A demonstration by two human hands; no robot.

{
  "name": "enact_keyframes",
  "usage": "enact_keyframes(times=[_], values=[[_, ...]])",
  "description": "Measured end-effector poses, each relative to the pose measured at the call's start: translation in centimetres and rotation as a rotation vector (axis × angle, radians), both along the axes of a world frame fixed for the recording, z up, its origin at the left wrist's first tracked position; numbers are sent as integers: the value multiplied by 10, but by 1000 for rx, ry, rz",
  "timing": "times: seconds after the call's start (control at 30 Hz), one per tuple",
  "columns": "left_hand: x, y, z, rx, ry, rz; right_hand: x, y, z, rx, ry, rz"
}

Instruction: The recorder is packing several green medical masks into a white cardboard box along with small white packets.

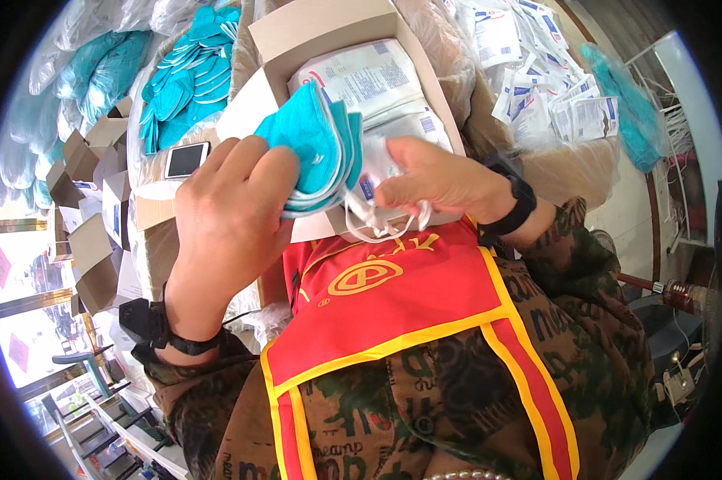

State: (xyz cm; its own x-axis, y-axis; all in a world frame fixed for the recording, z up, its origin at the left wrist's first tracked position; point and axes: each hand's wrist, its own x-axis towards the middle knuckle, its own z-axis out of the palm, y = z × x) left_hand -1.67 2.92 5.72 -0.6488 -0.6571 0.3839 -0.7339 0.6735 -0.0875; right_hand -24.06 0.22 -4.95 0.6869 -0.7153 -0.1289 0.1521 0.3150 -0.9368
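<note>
My left hand (233, 208) is closed round a small stack of teal cloth pads (309, 144) with white edging and rounded ends. My right hand (445, 180) is beside the stack, over the near part of an open cardboard box (297, 36). A thin white cord (369, 238) loops below the pads and runs up to the underside of my right hand. That hand's curled fingers seem to hold the cord; its thumb and forefinger stand a little apart. Flat white printed packets (369, 76) lie stacked inside the box.
A plastic-lined box of loose teal pads (189, 88) stands at the far left, with a phone (187, 160) near it. Another lined box holds many white packets (529, 88) at the far right. Open cartons (89, 248) and bagged teal goods (97, 72) fill the left side.
</note>
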Motion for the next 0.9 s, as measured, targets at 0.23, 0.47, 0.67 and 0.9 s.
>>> enact_keyframes(times=[0.23, 0.47, 0.67, 0.9], values=[[3, -14, -8, 26, 76, 11, 1, 21, 49, -154, 247, 418], [4, 8, -46, 693, 364, -166, -6, 34, 66, -740, -168, 139], [18, 24, -9, 749, 126, -396, -31, 44, 87, -580, 62, 541], [123, 42, -7, 708, 496, 419, -110, 56, 141, -96, 299, -264]])
